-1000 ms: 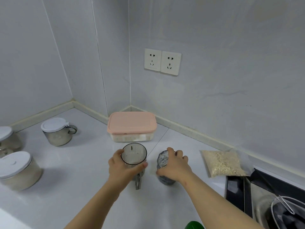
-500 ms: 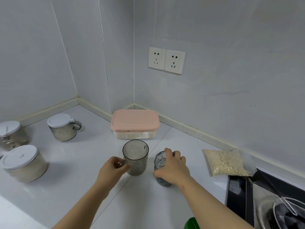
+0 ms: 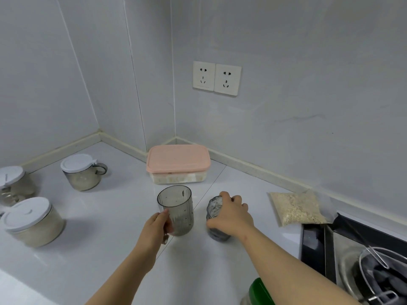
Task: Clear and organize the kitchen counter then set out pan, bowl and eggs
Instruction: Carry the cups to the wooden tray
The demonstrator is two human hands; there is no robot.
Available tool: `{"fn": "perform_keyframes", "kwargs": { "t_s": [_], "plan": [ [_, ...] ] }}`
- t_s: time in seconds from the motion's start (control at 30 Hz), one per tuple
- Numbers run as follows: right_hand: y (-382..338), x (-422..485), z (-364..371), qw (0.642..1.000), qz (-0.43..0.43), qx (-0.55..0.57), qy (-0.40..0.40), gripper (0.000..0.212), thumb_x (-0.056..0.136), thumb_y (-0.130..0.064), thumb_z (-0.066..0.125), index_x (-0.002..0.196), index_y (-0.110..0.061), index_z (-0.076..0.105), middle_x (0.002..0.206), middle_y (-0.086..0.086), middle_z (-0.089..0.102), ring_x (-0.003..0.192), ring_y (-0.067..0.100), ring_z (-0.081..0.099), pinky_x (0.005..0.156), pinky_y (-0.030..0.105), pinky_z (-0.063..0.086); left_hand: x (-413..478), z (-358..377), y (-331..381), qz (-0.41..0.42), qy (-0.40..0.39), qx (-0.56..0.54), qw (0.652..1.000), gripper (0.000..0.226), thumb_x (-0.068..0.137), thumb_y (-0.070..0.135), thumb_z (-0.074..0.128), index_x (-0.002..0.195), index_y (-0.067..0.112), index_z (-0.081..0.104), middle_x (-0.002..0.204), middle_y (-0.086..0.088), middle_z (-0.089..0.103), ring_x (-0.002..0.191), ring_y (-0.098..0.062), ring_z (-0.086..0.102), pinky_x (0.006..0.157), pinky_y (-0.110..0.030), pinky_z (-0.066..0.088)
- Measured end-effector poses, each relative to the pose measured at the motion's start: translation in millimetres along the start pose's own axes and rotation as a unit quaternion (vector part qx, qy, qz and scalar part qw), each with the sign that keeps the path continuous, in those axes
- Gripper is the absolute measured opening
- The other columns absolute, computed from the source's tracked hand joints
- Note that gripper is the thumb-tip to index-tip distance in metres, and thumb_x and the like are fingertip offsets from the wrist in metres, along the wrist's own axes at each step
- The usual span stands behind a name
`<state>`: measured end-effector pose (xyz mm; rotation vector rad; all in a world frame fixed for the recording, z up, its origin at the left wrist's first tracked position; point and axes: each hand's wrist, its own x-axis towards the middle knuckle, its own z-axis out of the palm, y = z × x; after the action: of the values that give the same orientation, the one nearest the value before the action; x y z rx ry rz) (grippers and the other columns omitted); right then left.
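Observation:
A smoky transparent cup (image 3: 176,208) stands upright on the white counter (image 3: 110,256), near the middle. My left hand (image 3: 155,225) grips it by the handle on its near side. Just to its right stands a smaller dark glass jar (image 3: 217,219), and my right hand (image 3: 231,215) holds it from above with fingers wrapped over its top and side. Most of the jar is hidden under that hand. No pan, bowl or eggs are visible.
A pink-lidded food box (image 3: 178,164) sits in the corner. Three white-lidded jars (image 3: 82,172) (image 3: 30,221) (image 3: 13,183) stand at left. A bag of oats (image 3: 297,208) lies at right, beside a black stove edge (image 3: 315,243) and a metal strainer (image 3: 383,274). A green cap (image 3: 261,291) is at the bottom.
My left hand has shifted from wrapping the cup's rim and body to gripping its handle on the near side. The cup stands on the counter. My right hand stays on the jar.

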<state>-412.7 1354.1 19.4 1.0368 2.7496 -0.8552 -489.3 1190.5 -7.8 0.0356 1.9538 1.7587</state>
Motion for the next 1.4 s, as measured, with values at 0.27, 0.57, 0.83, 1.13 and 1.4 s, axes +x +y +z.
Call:
{"fn": "perform_keyframes", "kwargs": {
  "t_s": [0.27,0.57,0.83,1.13,1.4],
  "plan": [
    [-12.6,-29.3,-48.8,0.972,0.037,0.189,0.138,0.073,0.068,-0.033,0.071,0.130,-0.032,0.033,0.112,-0.001,0.030,0.117,0.028,0.041,0.093,0.044,0.049,-5.8,2.0,55.3,0.088,-0.020,0.003,0.996,0.036,0.093,0.019,0.041,0.059,0.015,0.031,0.054,-0.001,0.031,0.052,-0.017,0.026,0.049,-0.028,0.020],
    [26.0,-135.8,-88.4,0.892,0.140,0.289,0.317,0.081,0.069,-0.028,0.074,0.137,-0.031,0.030,0.114,0.000,0.030,0.115,0.027,0.044,0.083,0.043,0.055,-64.4,65.7,114.2,0.212,-0.238,0.034,0.947,0.034,0.094,0.021,0.049,0.063,0.011,0.041,0.056,-0.005,0.038,0.052,-0.016,0.036,0.048,-0.027,0.026],
    [117.7,-287.1,-99.3,0.816,0.242,0.296,0.434,0.090,0.042,-0.047,0.071,0.125,-0.033,0.039,0.120,0.001,0.046,0.106,0.024,0.055,0.078,0.046,0.058,-194.4,157.4,79.2,0.204,-0.401,0.055,0.891,0.038,0.092,0.030,0.051,0.058,0.014,0.045,0.049,0.002,0.036,0.049,-0.014,0.031,0.049,-0.028,0.022],
    [255.7,-500.6,-93.1,0.724,0.366,0.296,0.504,0.092,0.048,-0.043,0.065,0.134,-0.034,0.032,0.120,0.000,0.032,0.116,0.028,0.047,0.085,0.047,0.055,-404.7,272.6,-14.1,0.096,-0.549,0.077,0.827,0.036,0.095,0.031,0.046,0.064,0.014,0.048,0.056,-0.001,0.039,0.052,-0.014,0.033,0.055,-0.027,0.029],
    [381.3,-640.3,-105.9,0.674,0.428,0.293,0.526,0.083,0.057,-0.038,0.068,0.132,-0.033,0.033,0.114,0.000,0.032,0.113,0.031,0.047,0.088,0.050,0.052,-554.7,362.8,-70.5,0.078,-0.603,0.116,0.785,0.034,0.097,0.026,0.043,0.066,0.011,0.049,0.057,-0.002,0.041,0.053,-0.015,0.036,0.052,-0.027,0.028]
  ]
}}
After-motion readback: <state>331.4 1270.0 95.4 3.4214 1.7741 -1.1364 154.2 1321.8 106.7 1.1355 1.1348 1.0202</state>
